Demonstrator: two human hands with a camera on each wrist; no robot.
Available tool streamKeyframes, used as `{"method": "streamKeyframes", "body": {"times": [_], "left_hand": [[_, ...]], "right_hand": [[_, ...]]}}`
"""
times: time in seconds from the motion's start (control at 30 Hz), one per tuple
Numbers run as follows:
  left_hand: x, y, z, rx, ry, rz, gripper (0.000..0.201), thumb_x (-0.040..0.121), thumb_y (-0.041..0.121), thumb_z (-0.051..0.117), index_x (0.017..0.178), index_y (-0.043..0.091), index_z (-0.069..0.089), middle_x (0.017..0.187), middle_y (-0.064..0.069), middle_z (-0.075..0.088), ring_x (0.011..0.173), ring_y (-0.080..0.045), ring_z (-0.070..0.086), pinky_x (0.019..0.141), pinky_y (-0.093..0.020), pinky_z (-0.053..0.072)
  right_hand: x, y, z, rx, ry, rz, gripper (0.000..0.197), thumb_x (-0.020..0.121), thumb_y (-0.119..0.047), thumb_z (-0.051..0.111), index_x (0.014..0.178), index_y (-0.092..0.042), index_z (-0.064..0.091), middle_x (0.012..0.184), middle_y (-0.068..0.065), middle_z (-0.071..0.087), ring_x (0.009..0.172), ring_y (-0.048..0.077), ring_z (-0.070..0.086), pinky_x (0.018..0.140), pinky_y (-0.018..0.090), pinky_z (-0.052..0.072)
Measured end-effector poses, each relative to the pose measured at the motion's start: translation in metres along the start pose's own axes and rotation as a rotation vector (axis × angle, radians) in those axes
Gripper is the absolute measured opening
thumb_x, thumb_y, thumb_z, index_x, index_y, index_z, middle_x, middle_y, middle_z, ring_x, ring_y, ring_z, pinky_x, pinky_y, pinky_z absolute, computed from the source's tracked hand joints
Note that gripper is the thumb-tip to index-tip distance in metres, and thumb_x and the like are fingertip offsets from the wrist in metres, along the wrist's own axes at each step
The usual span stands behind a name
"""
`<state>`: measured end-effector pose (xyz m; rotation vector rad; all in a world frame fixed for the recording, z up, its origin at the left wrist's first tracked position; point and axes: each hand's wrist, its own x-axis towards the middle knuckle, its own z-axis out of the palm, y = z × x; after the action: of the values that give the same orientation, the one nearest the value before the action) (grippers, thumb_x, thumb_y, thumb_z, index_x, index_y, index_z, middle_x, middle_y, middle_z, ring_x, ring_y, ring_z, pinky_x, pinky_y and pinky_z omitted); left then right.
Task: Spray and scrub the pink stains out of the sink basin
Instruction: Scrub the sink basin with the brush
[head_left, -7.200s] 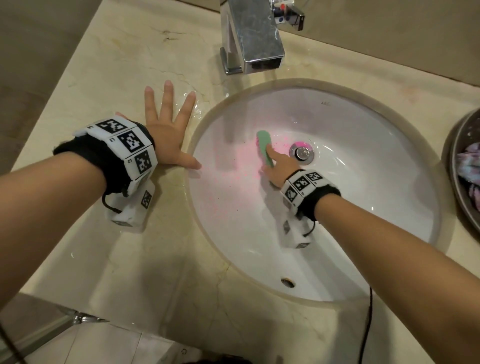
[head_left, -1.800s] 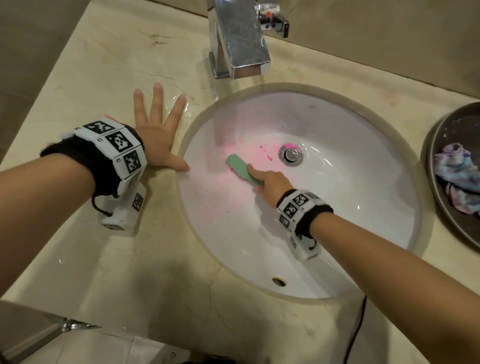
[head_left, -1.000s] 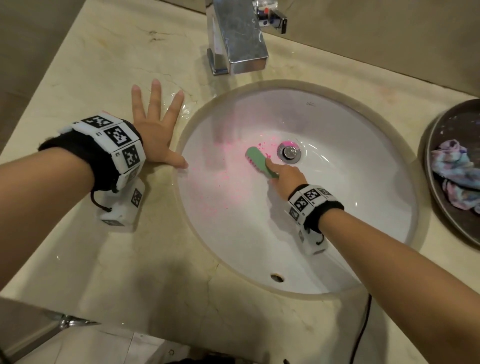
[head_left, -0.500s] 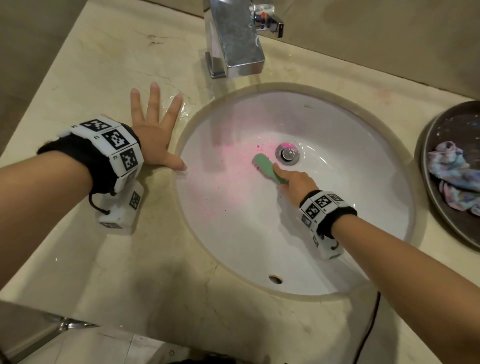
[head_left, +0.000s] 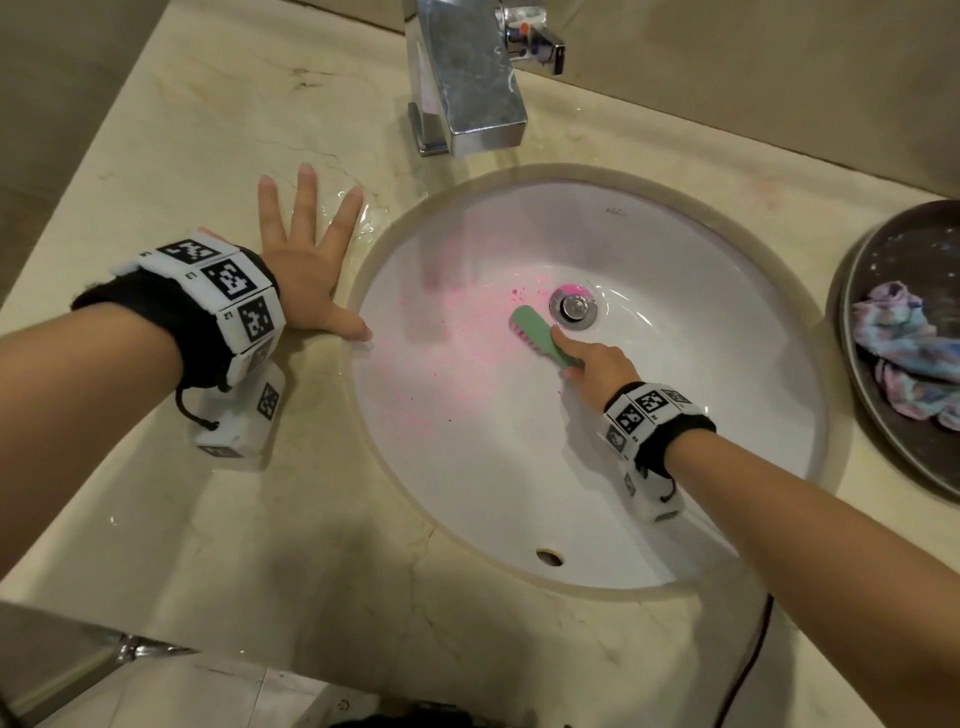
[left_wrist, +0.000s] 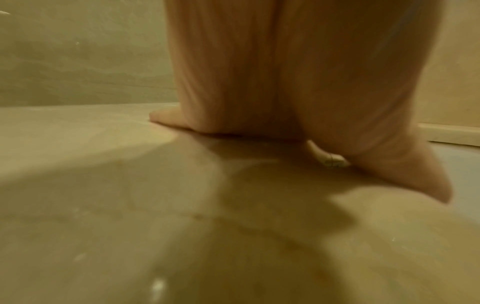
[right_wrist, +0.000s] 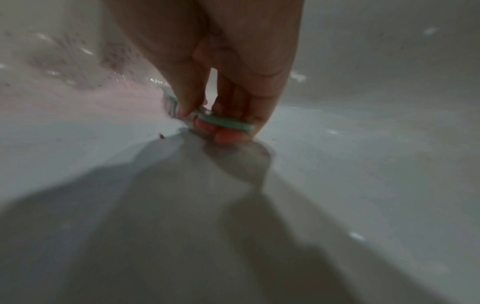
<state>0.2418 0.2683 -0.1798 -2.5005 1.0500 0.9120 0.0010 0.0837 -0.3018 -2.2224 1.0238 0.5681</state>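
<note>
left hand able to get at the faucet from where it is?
Probably yes: the left hand lies flat on the counter, holding nothing, and only bare wet counter shows between it and the faucet.

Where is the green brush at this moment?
In the head view, the green brush lies in the sink basin, just left of the drain, held by the right hand.

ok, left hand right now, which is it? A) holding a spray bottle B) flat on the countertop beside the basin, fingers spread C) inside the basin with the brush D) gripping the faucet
B: the left hand lies flat with fingers spread on the countertop just left of the sink basin, holding nothing, while the right hand works the green brush near the drain.
</note>
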Motion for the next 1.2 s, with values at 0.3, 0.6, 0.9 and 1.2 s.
{"method": "streamKeyframes", "body": {"times": [0.3,0.6,0.9,1.2], "left_hand": [[-0.003,0.003,-0.001,0.007,0.006,-0.003,0.126,0.07,0.055,0.071,0.143,0.03,-0.029,0.146,-0.009,-0.04,0.135,-0.042,-0.029,0.102,-0.069,0.0],[-0.004,0.005,-0.001,0.015,0.014,-0.006,0.126,0.07,0.056,0.071,0.143,0.029,-0.028,0.147,-0.01,-0.039,0.136,-0.043,-0.028,0.103,-0.068,-0.001],[-0.003,0.003,-0.002,0.013,0.001,-0.007,0.127,0.07,0.056,0.071,0.142,0.031,-0.03,0.146,-0.009,-0.041,0.135,-0.042,-0.029,0.102,-0.069,0.0],[-0.004,0.003,-0.002,-0.006,0.008,0.001,0.127,0.07,0.055,0.072,0.143,0.031,-0.029,0.146,-0.009,-0.04,0.135,-0.042,-0.029,0.103,-0.068,-0.001]], "right_hand": [[-0.006,0.011,-0.007,-0.118,-0.104,-0.076,0.039,0.097,-0.022,0.044,0.134,-0.034,0.046,0.112,0.008,0.059,0.094,0.02,0.052,0.08,0.028,0.037],[0.006,0.006,-0.007,0.019,-0.002,0.012,0.052,0.094,-0.016,0.049,0.141,-0.036,0.036,0.119,0.014,0.061,0.102,0.031,0.059,0.09,0.03,0.044],[0.016,0.003,-0.018,-0.06,0.026,0.062,0.052,0.095,-0.014,0.048,0.142,-0.032,0.035,0.119,0.017,0.059,0.104,0.034,0.058,0.091,0.035,0.047],[0.002,-0.003,-0.003,-0.036,-0.055,-0.064,0.05,0.097,-0.018,0.042,0.141,-0.039,0.034,0.12,0.013,0.06,0.104,0.032,0.058,0.093,0.034,0.045]]}}
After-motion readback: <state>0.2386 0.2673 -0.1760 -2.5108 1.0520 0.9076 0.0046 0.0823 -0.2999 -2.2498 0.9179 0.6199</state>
